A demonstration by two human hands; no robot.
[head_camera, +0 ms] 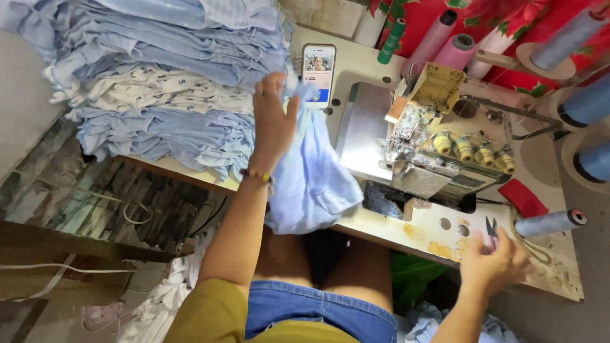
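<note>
A light blue cloth is held up near the middle of the frame by the left hand, whose fingers are closed on its upper edge; the cloth hangs down from the hand and spills over the front edge of the table. To the upper left of that hand, a tall stack of folded fabric in blue and white is piled on the table, just beside the raised fingers. A phone with a lit screen is seen lying flat just right of the hand, above the hanging cloth. At the lower right of the frame, the right hand is laid on the table edge with its fingers spread and unclenched, nothing gripped; small scissors are seen just above its fingertips. A sewing machine is set in the table at centre right, between the two hands, and thread cones are stood along the upper right.
</note>
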